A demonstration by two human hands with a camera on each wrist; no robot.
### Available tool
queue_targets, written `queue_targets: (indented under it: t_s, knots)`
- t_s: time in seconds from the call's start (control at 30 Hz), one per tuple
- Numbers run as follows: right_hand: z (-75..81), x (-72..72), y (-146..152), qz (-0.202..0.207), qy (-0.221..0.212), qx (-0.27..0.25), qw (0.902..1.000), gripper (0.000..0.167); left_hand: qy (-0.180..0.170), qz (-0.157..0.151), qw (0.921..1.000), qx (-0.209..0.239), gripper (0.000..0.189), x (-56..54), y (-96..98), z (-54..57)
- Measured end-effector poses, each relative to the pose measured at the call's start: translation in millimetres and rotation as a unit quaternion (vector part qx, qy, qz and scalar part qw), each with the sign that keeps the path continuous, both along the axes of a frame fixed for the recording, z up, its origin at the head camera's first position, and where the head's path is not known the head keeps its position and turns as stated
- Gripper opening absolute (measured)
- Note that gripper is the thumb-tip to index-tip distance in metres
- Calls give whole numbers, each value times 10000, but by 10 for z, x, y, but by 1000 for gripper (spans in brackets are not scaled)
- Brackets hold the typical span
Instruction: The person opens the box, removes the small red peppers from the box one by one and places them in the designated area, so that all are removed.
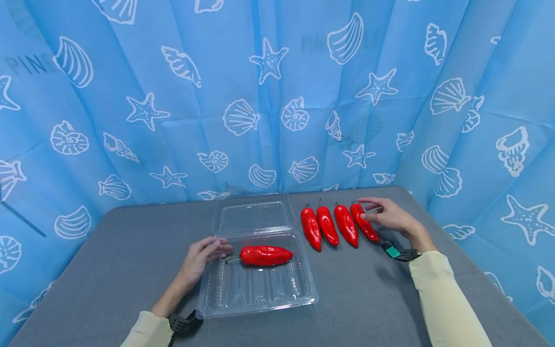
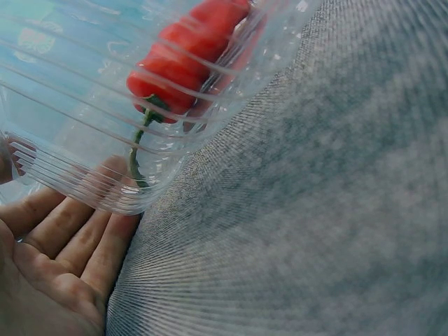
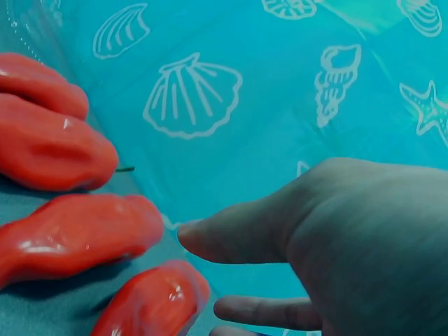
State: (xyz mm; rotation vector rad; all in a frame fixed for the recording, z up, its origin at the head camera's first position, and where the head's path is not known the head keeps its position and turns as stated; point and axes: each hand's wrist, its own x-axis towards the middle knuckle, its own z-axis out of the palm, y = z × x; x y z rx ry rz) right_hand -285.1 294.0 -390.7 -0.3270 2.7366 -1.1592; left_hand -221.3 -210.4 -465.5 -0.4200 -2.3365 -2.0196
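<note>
A clear plastic clamshell box (image 1: 256, 308) lies on the table with its lid folded back. In its tray rests one red pepper (image 1: 265, 256), lying sideways, its green stem pointing left. My left hand (image 1: 200, 260) is at the tray's left side, its extended fingers (image 2: 84, 231) against the outer wall in the left wrist view. Right of the box, several red peppers stand in a row. My right hand (image 1: 389, 215) hovers around the upper end of the rightmost pepper (image 1: 364, 222), thumb and fingers spread apart. The right wrist view shows a gap between the thumb and that pepper (image 3: 157, 301).
The transparent lid (image 1: 255, 216) lies flat behind the tray. Left of the rightmost pepper lie three more peppers, including the leftmost pepper (image 1: 311, 229). A grey cloth (image 1: 121, 270) covers the table, and a blue shell-print curtain (image 1: 277, 96) hangs behind and beside it.
</note>
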Motion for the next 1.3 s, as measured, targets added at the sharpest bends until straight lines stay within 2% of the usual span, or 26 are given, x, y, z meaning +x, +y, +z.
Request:
queue_targets:
  t_s: [0.33,0.47,0.77,1.3]
  knots:
    - [151,95,-165,254,460,150,9985,59,50,-53,10000,-54,40,18,5,10]
    - [185,116,-235,344,628,212,9972,57,-33,-25,10000,-25,40,17,5,10]
    - [237,156,-377,584,1023,256,9927,56,42,-71,10000,1,40,24,10,25]
    - [273,275,-684,890,1535,274,9838,60,20,-81,9999,69,41,-2,-7,-15]
